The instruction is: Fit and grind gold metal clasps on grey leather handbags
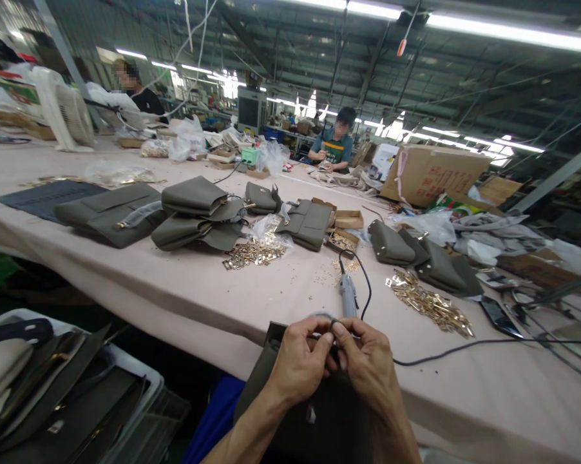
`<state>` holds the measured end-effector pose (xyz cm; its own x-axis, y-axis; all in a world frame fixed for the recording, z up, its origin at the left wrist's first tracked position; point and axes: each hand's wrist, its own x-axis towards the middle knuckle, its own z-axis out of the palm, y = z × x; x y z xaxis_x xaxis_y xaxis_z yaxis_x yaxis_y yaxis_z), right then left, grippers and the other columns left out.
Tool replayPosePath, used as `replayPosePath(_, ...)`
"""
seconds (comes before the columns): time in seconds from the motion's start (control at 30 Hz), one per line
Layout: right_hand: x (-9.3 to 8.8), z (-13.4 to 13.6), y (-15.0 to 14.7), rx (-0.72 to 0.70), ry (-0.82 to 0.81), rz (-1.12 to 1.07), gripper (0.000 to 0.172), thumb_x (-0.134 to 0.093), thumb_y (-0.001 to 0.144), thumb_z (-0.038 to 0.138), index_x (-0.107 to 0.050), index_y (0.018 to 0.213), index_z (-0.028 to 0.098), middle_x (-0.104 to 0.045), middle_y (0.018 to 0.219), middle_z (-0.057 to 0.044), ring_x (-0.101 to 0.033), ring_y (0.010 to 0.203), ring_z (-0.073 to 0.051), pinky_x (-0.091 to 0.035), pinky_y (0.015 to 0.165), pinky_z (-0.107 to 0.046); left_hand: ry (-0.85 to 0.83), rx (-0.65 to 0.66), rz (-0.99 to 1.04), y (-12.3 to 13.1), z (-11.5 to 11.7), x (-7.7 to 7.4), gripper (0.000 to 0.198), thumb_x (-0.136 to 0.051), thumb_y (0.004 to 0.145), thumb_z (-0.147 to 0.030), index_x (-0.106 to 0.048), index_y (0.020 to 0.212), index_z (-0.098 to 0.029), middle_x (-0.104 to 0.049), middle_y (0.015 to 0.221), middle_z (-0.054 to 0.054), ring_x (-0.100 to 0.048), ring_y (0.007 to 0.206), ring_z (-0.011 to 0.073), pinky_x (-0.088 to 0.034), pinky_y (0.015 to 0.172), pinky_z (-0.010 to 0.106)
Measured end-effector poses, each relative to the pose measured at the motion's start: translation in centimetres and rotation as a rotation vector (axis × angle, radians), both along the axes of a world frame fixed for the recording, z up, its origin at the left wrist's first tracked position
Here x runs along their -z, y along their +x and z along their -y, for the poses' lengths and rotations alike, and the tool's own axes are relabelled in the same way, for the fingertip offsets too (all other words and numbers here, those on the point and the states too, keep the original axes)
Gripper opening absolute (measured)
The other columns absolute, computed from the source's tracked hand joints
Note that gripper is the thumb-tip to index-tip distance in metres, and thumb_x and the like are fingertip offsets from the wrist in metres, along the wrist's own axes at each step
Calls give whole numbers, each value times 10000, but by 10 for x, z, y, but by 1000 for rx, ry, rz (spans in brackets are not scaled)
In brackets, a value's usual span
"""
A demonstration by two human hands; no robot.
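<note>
A dark olive handbag [314, 425] rests in front of me against the table's near edge, with a small metal fitting on its front. Over the bag's top edge, my left hand [303, 361] pinches a narrow dark strap [336, 326] between thumb and fingers. My right hand [365, 361] grips the same strap from the other side, the thumbs nearly touching. The fingers hide most of the strap. Just beyond the hands lies a grey electric screwdriver [348, 296] with a black cord.
Gold metal fittings lie in piles, one pile [430, 303] at right and another [254, 251] mid-table. Several olive bags, including a stacked pair [196, 212], sit behind. A white crate [140, 367] of bags stands lower left. A phone [500, 317] lies right. A co-worker [336, 145] sits across.
</note>
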<state>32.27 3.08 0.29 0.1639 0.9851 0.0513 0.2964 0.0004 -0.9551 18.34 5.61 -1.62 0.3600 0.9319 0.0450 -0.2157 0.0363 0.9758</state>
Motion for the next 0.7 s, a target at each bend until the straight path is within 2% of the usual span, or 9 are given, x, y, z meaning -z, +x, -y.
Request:
replayPosePath(0.1, -2, -2, -2, 6, 5, 7, 447, -654, 962, 603, -710, 956, 160, -523, 541, 15, -471, 481, -141, -374, 453, -236, 104, -16, -75, 0, 1, -3, 315, -527, 1035, -392, -706, 914, -161, -702, 702, 38, -621, 537, 154, -451, 503, 215)
replayPosePath(0.23, -4, -7, -1, 20, 45, 141, 441, -680, 929, 601, -720, 827, 174, -626, 662, -49, -559, 596, -174, -425, 521, -251, 210, -163, -235, -2, 4, -10, 362, -538, 996, -311, -689, 703, -162, -637, 630, 21, -569, 595, 164, -392, 586, 257)
replayPosePath(0.3, -2, -10, -2, -28, -7, 109, 471, -680, 922, 619, -707, 777, 172, -611, 636, -42, -518, 543, -154, -380, 479, -244, 202, -203, -322, -6, 7, -12, 380, -546, 972, -286, -658, 629, -167, -613, 607, 13, -543, 602, 163, -350, 587, 272)
replayPosePath(0.4, 6, -17, -5, -100, -100, -53, 542, -660, 909, 678, -660, 727, 168, -540, 550, -8, -407, 420, -110, -278, 404, -234, 165, -238, -435, -13, 7, -13, 360, -555, 936, -258, -662, 603, -174, -608, 580, 9, -530, 578, 163, -307, 576, 286)
replayPosePath(0.5, 11, -27, -10, -130, -130, -92, 591, -595, 924, 719, -598, 689, 177, -500, 505, 11, -369, 377, -99, -245, 387, -230, 133, -233, -463, -19, 0, -8, 334, -546, 913, -242, -710, 631, -174, -639, 589, 13, -553, 586, 169, -318, 587, 282)
replayPosePath(0.63, 17, -44, -14, -154, -62, 110, 502, -658, 934, 590, -631, 666, 166, -565, 574, -13, -466, 501, -115, -331, 473, -222, 53, -229, -443, -24, -16, 4, 363, -578, 886, -301, -687, 570, -160, -579, 530, 16, -508, 541, 160, -281, 543, 274)
replayPosePath(0.7, 24, -52, -16, -156, -58, 110, 523, -641, 947, 569, -612, 615, 166, -582, 569, -28, -479, 516, -118, -346, 489, -224, 13, -221, -411, -25, -22, 11, 365, -581, 883, -323, -698, 580, -158, -560, 503, 15, -490, 505, 156, -272, 512, 267)
